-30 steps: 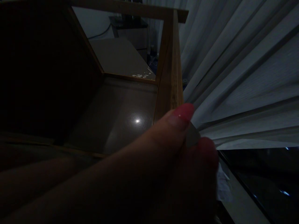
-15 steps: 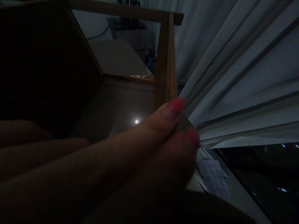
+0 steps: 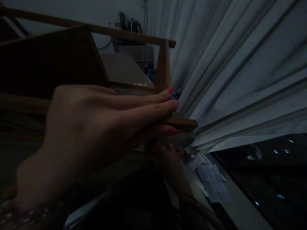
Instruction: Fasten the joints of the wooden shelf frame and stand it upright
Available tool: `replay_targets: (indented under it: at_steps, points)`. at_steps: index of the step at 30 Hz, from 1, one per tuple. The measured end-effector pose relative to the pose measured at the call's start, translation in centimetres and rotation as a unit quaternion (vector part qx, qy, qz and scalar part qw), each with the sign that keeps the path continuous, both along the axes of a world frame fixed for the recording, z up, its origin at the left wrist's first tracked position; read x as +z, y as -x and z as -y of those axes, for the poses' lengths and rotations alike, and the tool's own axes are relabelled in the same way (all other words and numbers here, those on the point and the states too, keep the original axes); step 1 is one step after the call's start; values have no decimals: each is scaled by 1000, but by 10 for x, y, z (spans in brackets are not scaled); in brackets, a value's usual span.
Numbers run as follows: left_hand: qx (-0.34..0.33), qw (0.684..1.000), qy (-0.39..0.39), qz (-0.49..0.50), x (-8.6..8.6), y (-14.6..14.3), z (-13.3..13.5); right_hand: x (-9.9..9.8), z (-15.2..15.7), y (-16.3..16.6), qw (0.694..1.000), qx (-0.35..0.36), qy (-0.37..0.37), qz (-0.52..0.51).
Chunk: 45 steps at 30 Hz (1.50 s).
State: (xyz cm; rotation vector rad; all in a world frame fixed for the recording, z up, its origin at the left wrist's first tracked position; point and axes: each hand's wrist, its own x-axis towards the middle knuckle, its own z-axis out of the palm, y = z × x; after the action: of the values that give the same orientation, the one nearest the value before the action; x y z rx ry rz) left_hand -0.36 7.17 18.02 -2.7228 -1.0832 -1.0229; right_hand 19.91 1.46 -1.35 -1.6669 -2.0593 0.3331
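My left hand [image 3: 96, 127] reaches in from the lower left, its back toward me and its red-nailed fingers stretched to the right. Those fingers are clamped round a rail [image 3: 188, 123] of a wooden frame [image 3: 163, 67], with one finger under the rail's end. A beaded bracelet [image 3: 14, 217] sits on that wrist. My right hand [image 3: 174, 163] shows dimly just below the rail's corner. Its fingers are too dark to read. The frame's panel [image 3: 48, 64] stands dark at the left.
A pale pleated curtain [image 3: 240, 80] hangs close on the right, touching the frame's corner. Loose papers [image 3: 212, 182] lie on the sill [image 3: 242, 210] beside a dark window [image 3: 275, 172]. A kettle [image 3: 133, 25] stands on a cabinet at the back.
My left hand, huge and close to the camera before, now sits further out, laid along the rail. More of the frame shows, and my right hand has come into sight below.
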Motion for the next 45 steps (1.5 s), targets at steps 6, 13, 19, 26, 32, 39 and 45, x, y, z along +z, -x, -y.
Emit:
replay_targets:
  at_steps: [6,13,19,26,32,39,45]
  points:
    - [57,994,-76,-44,7,-11,-5,-1,2,-2,999,-22,-18,-30]
    - [58,995,-72,-37,6,-14,-6,2,28,5,968,-147,-55,-198]
    - [62,993,-86,-43,5,-15,-8,-7,65,4,904,-172,48,-389]
    - [52,993,-97,-30,2,-14,-10,-22,86,7,939,-217,-7,-266]
    - [59,991,-119,-28,0,-14,-12,4,77,5,976,-155,-154,-8]
    - [51,992,-113,-25,0,-15,-14,0,67,8,967,-42,-188,-170]
    - [40,993,-107,-25,1,-15,-14,-24,63,12,956,-66,-145,-245]
